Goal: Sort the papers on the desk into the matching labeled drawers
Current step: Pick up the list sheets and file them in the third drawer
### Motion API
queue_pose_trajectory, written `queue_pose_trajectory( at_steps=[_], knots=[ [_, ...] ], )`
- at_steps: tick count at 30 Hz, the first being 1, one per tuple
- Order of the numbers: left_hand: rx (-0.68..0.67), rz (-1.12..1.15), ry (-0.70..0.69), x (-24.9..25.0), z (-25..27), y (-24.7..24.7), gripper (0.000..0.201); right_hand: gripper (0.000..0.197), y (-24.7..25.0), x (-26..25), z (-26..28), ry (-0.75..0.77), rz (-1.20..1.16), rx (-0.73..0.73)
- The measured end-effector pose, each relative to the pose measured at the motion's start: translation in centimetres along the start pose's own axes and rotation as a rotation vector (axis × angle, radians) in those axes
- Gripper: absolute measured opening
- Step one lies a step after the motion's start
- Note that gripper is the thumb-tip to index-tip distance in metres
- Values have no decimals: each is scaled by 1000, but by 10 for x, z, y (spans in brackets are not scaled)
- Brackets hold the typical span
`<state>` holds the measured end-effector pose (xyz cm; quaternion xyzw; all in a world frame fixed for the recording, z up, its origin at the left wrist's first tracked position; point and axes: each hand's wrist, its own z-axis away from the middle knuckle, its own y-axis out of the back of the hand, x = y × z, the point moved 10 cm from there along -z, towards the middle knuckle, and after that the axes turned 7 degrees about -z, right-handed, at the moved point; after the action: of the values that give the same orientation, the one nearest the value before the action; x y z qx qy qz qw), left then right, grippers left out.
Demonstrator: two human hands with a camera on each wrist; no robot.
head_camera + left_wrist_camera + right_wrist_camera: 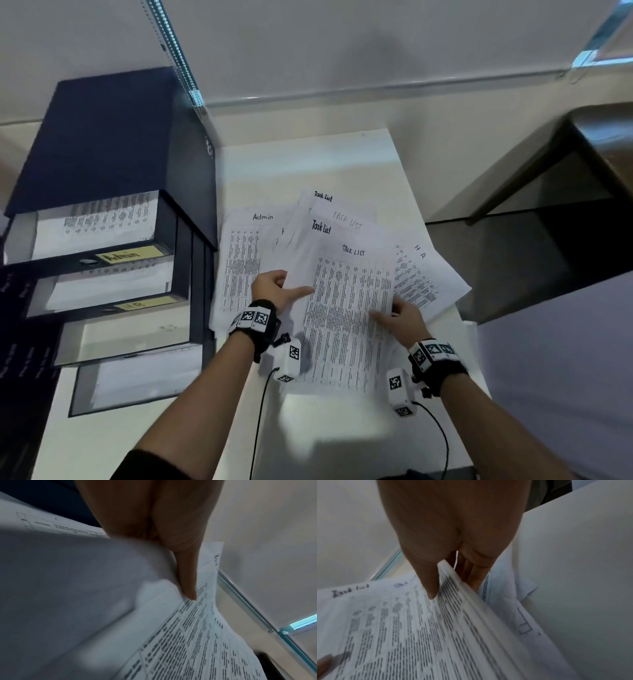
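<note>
Both hands hold a fanned stack of "Task List" sheets (346,308) over the white desk (342,161). My left hand (274,287) pinches the stack's left edge, thumb on top; the left wrist view shows the thumb (187,574) on the printed sheet (197,635). At the stack's right edge my right hand (397,317) pinches the sheets (402,628), thumb (429,582) above and fingers below. An "Admin" sheet (239,253) lies flat at the left, an "HR" sheet (424,277) at the right. The dark drawer unit (102,164) stands left with several drawers pulled out.
The top open drawer carries a yellow "Admin" label (126,255) and holds a sheet; the one below is labeled "HR" (144,303). Two lower drawers (130,335) also stand open. A dark table (582,164) stands to the right. Cables trail from both wrists.
</note>
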<state>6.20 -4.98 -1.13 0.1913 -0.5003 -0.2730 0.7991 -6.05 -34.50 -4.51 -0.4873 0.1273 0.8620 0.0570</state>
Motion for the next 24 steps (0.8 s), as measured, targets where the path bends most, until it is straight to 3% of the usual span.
queue_pose_trajectory(
  at_steps=[2, 3, 6, 9, 12, 14, 15, 17, 18, 21, 24],
  knots=[
    [-34, -26, 32, -5, 3, -2, 96, 27, -1, 3, 0, -51, -51, 16],
    [-43, -28, 42, -7, 6, -1, 98, 27, -2, 7, 0, -80, -42, 20],
    [-4, 23, 79, -27, 7, 0, 53, 23, 5, 14, 6, -121, 48, 108],
    [16, 29, 68, -41, 10, 5, 58, 28, 20, 21, 18, -136, 100, 234],
    [-26, -31, 48, -61, 15, 1, 54, 26, 10, 26, 26, -153, 148, 191],
    [-76, -44, 140, -82, 18, -8, 46, 28, -5, 28, 33, -187, 230, 159],
    [-88, -45, 169, -86, 22, -10, 48, 33, -11, 28, 37, -204, 273, 162],
    [-82, -89, 159, -86, 24, -10, 86, 41, -21, 23, 44, -195, 315, 192],
    [-76, -97, 172, -87, 27, -9, 94, 43, -25, 18, 47, -173, 316, 211],
    [-57, -98, 196, -92, 34, -6, 93, 52, -31, 12, 49, -151, 335, 275],
    [-67, -76, 204, -104, 36, -8, 88, 47, -37, 9, 54, -163, 306, 276]
  ],
)
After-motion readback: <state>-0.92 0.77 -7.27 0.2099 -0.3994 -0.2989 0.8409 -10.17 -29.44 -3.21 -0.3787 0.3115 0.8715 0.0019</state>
